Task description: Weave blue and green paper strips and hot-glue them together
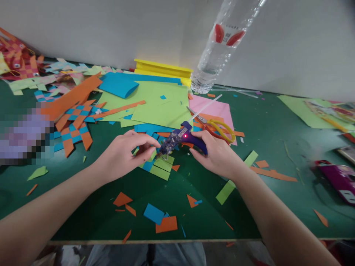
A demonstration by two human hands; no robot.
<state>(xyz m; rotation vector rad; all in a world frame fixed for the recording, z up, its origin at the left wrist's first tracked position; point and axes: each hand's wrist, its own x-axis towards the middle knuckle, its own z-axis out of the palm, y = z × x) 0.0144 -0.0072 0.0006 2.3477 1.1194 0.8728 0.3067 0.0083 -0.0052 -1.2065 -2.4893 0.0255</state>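
Note:
My right hand [219, 153] grips a purple glue gun [183, 139] with a red light lit on its side. Its nozzle points left and down at a small woven piece of green and blue paper strips [158, 167] on the green table. My left hand [126, 153] has its fingers closed on the left edge of that woven piece, right beside the nozzle. A white glue stick juts from the back of the gun toward the upper right.
Yellow-handled scissors [219, 127] lie behind my right hand. A clear plastic bottle [219, 48] stands at the back, near sheets of green [161, 105], blue and pink paper. Woven orange-blue pieces [74, 127] lie at left. Paper scraps litter the table [277, 129]. A purple object [337, 179] sits at right.

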